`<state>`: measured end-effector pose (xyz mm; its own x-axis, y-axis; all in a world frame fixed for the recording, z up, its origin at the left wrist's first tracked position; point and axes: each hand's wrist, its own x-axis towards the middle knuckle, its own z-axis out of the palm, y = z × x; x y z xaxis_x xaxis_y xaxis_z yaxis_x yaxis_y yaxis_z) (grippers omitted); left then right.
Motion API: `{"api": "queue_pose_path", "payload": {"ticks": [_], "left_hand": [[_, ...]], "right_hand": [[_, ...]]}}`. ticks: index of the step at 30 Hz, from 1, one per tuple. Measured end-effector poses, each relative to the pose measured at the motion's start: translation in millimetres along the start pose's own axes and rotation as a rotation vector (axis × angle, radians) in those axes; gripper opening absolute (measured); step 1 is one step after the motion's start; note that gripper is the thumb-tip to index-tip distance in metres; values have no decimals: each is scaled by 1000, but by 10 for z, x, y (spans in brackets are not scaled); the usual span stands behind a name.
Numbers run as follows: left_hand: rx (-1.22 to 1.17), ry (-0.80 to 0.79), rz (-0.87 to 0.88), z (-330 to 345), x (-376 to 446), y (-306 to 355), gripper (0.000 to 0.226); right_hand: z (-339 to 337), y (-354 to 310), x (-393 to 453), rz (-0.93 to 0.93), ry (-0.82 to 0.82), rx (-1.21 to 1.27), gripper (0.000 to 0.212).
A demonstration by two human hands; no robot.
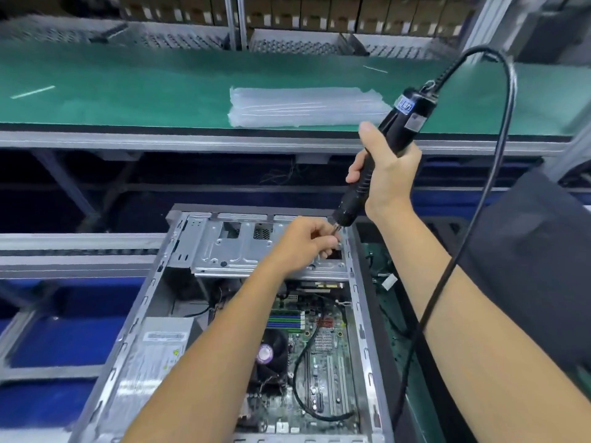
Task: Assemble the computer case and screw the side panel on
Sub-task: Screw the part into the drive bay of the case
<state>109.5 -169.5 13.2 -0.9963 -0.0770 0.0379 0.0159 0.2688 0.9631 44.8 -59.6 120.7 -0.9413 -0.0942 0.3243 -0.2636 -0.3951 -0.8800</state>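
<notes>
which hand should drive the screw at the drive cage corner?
Right. The right hand already grips the electric screwdriver, tip down at the cage corner of the computer case. The left hand pinches at the bit, steadying it.

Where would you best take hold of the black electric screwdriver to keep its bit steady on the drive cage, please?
Grip the electric screwdriver at its ribbed middle from the right, as the right hand does: the body tilts, cord leaving the top, so the upper end pulls. The left hand pinches at the bit from the left.
</notes>
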Motion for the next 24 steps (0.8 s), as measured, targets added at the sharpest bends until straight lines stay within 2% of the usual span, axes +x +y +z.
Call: {"api": "queue_pose_path", "payload": {"ticks": [4, 12, 21, 24], "left_hand": [[-19, -25, -27, 48, -15, -7, 18], [-130, -45, -143, 156, -18, -96, 29], [-98, -1, -73, 136, -44, -153, 22], [-106, -36, -43, 127, -65, -159, 21]], "right_hand": [[-46, 11, -17, 7, 21, -5, 23], [-123, 85, -76, -24, -1, -58, 20], [-91, 91, -142, -18, -3, -83, 19], [-46, 86, -159, -23, 66, -119, 21]]}}
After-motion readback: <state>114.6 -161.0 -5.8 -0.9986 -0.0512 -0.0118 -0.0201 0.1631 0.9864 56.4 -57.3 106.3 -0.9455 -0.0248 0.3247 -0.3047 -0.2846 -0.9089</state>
